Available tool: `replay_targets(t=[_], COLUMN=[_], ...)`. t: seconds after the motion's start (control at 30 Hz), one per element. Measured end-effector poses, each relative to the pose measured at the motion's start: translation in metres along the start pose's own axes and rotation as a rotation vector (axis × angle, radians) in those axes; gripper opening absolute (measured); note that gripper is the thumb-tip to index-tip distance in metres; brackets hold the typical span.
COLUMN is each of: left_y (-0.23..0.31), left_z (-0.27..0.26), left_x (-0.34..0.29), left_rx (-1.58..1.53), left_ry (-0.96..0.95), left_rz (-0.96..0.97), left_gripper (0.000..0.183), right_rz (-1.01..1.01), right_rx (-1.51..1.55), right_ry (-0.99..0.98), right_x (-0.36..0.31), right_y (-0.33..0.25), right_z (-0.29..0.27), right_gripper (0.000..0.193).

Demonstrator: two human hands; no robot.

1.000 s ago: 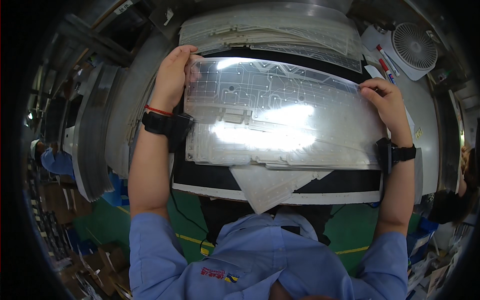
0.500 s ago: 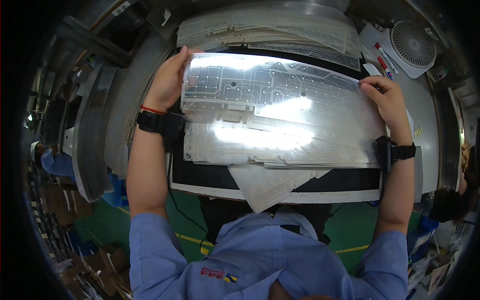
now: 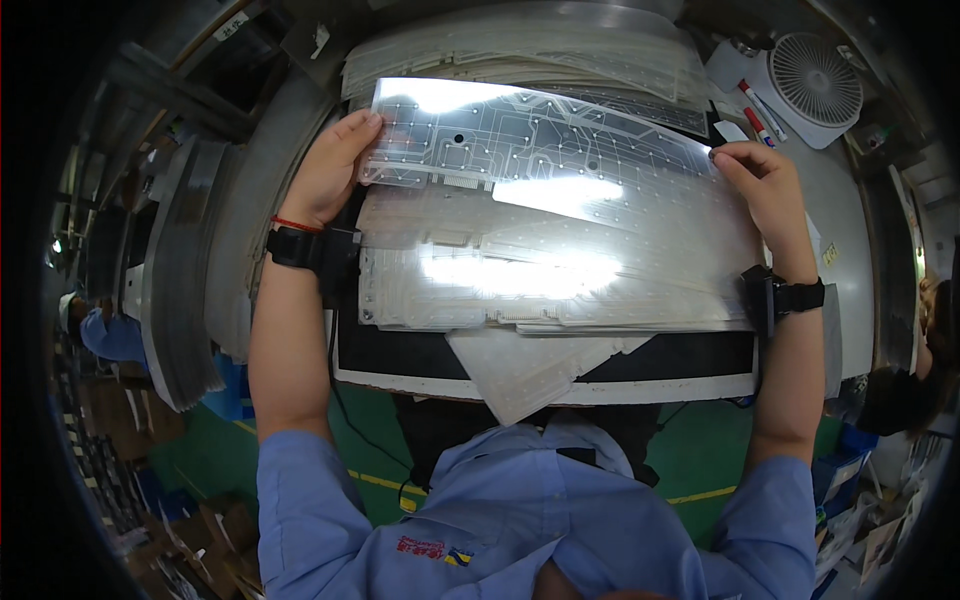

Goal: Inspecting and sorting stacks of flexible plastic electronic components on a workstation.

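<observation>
A clear membrane circuit sheet [image 3: 560, 150], printed with pale traces and dots, is held up at a tilt between my two hands. My left hand [image 3: 332, 168] pinches its left edge, thumb on top and the other fingers mostly behind it. The right far corner is between the thumb and fingertips of my right hand [image 3: 765, 190]. Below the raised sheet lies a stack of similar clear sheets [image 3: 600, 305], with strong light glare across it. One loose sheet [image 3: 525, 370] sticks out of the stack toward me, over the near table edge.
Another pile of circuit sheets [image 3: 520, 45] stands at the back of the black-topped table [image 3: 400, 355]. At the far right are a white fan [image 3: 815, 80] and marker pens [image 3: 757, 125]. Tall stacks of sheets [image 3: 180, 270] fill the left. People sit at both sides.
The sheet's far edge has risen and its left end has tilted up. My left hand now grips lower on the left edge, away from the corner. My right hand has barely shifted.
</observation>
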State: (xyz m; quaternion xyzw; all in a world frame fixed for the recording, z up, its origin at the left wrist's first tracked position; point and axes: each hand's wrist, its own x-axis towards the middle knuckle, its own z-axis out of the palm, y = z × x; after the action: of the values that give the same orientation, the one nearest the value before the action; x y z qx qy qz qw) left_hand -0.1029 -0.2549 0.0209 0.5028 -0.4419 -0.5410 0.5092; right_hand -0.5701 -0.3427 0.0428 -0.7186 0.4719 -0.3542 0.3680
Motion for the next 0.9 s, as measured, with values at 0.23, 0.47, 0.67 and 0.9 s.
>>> replay_targets(t=[0.23, 0.47, 0.67, 0.9], left_y=[-0.001, -0.001, -0.002, -0.002], left_z=[-0.011, -0.01, -0.014, -0.012], left_x=[0.003, 0.005, 0.004, 0.006], left_rx=[0.045, 0.012, 0.034, 0.114], left_ry=[0.049, 0.158, 0.155, 0.168], left_rz=[0.082, 0.102, 0.101, 0.096], left_gripper=[0.026, 0.025, 0.028, 0.03], right_rz=[0.05, 0.12, 0.086, 0.133], right_rx=[0.161, 0.438, 0.457, 0.337], right_ry=[0.12, 0.219, 0.178, 0.127], right_x=[0.0, 0.008, 0.007, 0.005], right_y=[-0.002, 0.008, 0.012, 0.006], right_z=[0.001, -0.007, -0.012, -0.006], right_gripper=[0.023, 0.026, 0.025, 0.018])
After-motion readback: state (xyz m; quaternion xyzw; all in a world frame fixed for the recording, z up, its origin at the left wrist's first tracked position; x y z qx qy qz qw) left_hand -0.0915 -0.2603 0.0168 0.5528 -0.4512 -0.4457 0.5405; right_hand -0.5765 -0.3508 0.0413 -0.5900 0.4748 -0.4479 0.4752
